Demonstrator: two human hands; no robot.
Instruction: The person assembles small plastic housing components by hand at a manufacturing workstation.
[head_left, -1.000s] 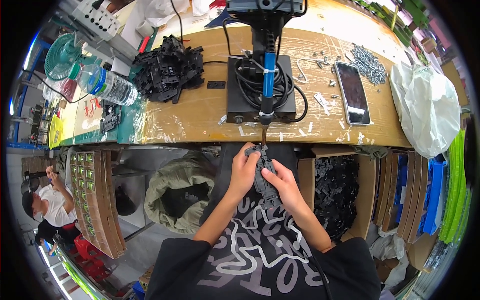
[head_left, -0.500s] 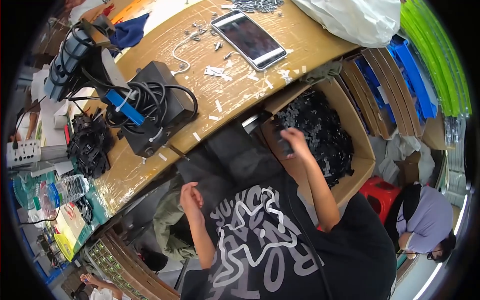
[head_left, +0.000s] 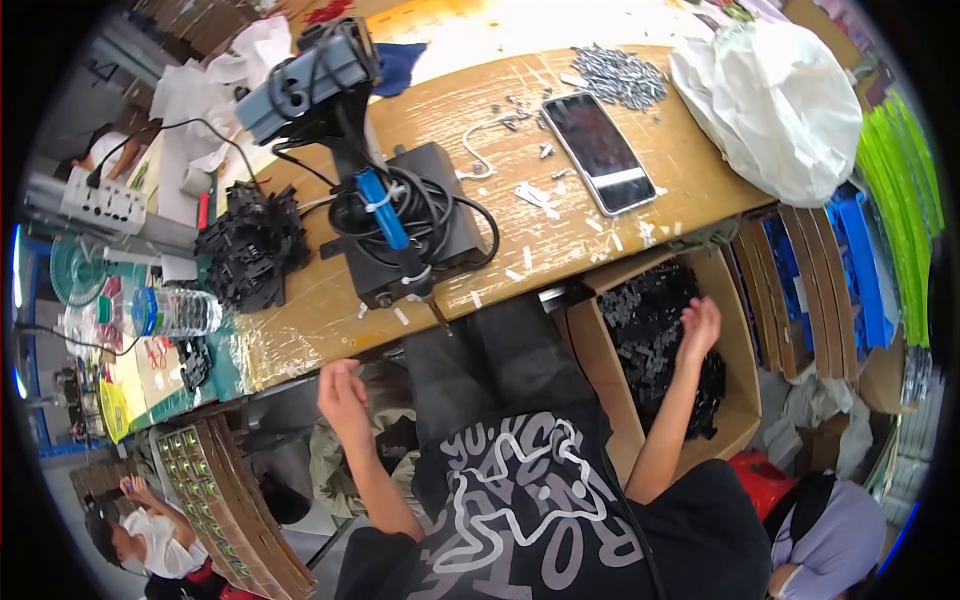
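My left hand (head_left: 345, 402) is raised just off the table's front edge, its fingers bent and drawn together. Anything inside them is hidden. Over the cardboard box (head_left: 745, 400) at the right, my right hand (head_left: 699, 330) has loosely bent fingers, slightly apart, and nothing shows in it. Many small black plastic pieces (head_left: 640, 345) fill that box. Between my hands and the tabletop stands a black electric unit (head_left: 455, 235) with coiled cables and a blue strip (head_left: 383, 210). A thin metal tip (head_left: 440, 315) points from it toward me.
On the table (head_left: 290, 345) lie a phone (head_left: 600, 150), a heap of small metal parts (head_left: 618, 77), white scraps and a black parts pile (head_left: 255, 245). A white bag (head_left: 770, 110) sits at the far right. Water bottles (head_left: 175, 312) stand left. Another person (head_left: 830, 535) is at the lower right.
The view has turned, shifting the table. My right hand has gone from the box's near left side to over its right part. My left hand has moved left, nearer the table edge.
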